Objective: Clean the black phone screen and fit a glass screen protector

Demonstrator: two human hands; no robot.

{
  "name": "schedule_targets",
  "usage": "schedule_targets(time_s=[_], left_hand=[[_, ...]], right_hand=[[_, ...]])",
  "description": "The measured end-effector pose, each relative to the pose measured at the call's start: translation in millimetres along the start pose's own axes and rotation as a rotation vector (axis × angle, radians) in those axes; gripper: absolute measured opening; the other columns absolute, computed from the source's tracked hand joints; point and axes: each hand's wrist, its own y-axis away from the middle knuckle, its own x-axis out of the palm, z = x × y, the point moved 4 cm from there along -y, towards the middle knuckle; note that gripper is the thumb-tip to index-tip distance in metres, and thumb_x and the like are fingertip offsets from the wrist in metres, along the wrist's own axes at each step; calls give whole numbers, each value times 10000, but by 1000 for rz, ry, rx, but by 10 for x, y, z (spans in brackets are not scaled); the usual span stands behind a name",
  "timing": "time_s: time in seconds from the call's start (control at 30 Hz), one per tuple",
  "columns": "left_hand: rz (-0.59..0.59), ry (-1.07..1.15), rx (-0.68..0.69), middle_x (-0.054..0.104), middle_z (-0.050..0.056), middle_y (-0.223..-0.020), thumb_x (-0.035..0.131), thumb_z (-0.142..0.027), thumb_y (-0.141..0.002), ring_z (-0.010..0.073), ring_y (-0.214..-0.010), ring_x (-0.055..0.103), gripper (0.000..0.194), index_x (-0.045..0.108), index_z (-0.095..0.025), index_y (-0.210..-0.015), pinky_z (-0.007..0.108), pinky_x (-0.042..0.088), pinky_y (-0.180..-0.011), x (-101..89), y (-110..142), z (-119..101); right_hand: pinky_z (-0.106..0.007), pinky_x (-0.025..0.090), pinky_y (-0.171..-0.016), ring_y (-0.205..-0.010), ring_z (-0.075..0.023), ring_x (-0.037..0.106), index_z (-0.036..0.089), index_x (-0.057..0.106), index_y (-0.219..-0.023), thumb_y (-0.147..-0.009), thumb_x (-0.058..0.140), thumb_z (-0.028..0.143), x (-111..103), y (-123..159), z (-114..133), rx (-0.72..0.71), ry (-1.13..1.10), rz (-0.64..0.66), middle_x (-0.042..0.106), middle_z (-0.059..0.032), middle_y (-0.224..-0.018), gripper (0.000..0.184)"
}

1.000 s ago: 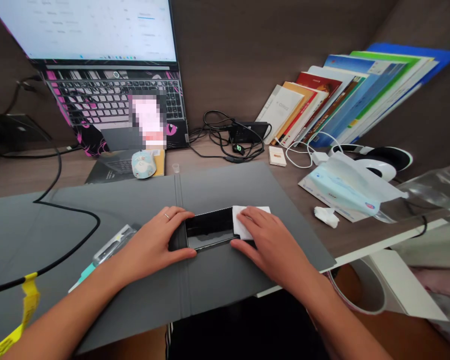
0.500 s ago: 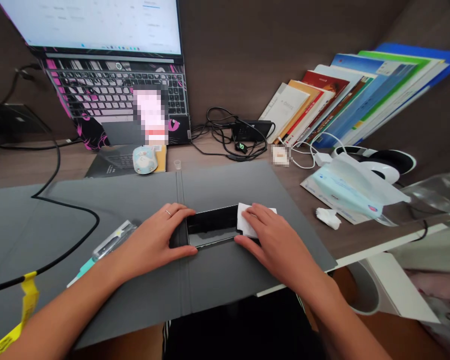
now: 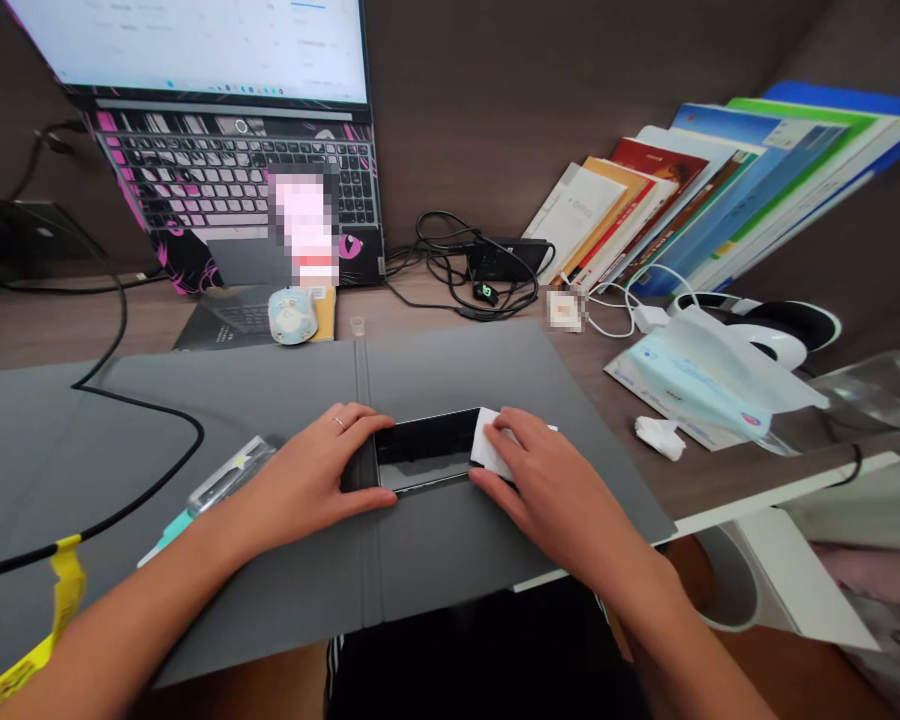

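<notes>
A black smartphone (image 3: 427, 450) lies screen up on the grey desk mat (image 3: 285, 610), its glass reflecting light along the near side. My left hand (image 3: 330, 455) holds the phone's left end, thumb on the near edge and fingers on the far edge. At the other end, my right hand (image 3: 544, 470) presses a folded white wipe (image 3: 487, 440) onto the screen. The right thumb rests by the near edge. That hand and the wipe cover the phone's right part.
Behind the mat are an open laptop (image 3: 232, 180), a mouse (image 3: 292, 316) and tangled cables (image 3: 487, 280). Leaning books (image 3: 645, 210), a tissue pack (image 3: 701, 385), a crumpled tissue (image 3: 660, 437) and headphones (image 3: 772, 340) lie right. A clear-and-teal bottle (image 3: 229, 475) is beside my left forearm.
The view has shifted slightly. The right fingers and the wipe have moved only a little on the screen; the left hand keeps its hold on the phone.
</notes>
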Motion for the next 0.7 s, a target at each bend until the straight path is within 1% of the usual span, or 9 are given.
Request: schedule_targets(time_s=[0.13, 0.23, 0.37, 0.53, 0.7], left_hand=[[-20, 16, 9, 579, 77, -1348, 677, -541, -882, 278, -1193, 579, 585, 515, -278, -1378, 427, 508, -1003, -10, -5, -16], [-15, 23, 9, 582, 81, -1348, 678, -536, -882, 279, -1186, 582, 580, 518, -276, -1375, 430, 509, -997, -19, -15, -35], [-4, 28, 10, 575, 70, -1356, 676, -545, -885, 272, -1197, 573, 594, 499, -280, -1387, 423, 507, -996, -25, -19, -46], [6, 7, 17, 561, 81, -1371, 664, -555, -897, 276, -1213, 559, 630, 456, -273, -1420, 428, 496, -1006, -16, -17, -39], [-6, 19, 19, 563, 81, -1370, 675, -550, -891, 281, -1230, 550, 657, 430, -274, -1435, 443, 490, -1022, -15, -13, -28]], right_hand=[[-455, 546, -869, -1060, -303, 618, 143, 651, -1081, -984, 598, 372, 11, -123, 16, -22, -22, -7, 641, -145, -1108, 254], [-441, 537, -846, -1030, -292, 614, 145, 649, -1069, -982, 600, 378, 25, -169, 69, -46, -19, -6, 638, -136, -1100, 254], [-421, 519, -825, -987, -281, 607, 135, 647, -1040, -980, 606, 364, 34, -248, 203, -66, -1, 23, 630, -127, -1064, 240], [-408, 506, -831, -952, -262, 608, 140, 651, -1006, -974, 617, 327, 25, -339, 385, -119, -24, 38, 632, -116, -1037, 194], [-422, 499, -869, -997, -272, 604, 133, 646, -1041, -971, 628, 345, 60, -397, 548, -165, -72, 35, 632, -107, -1048, 223]])
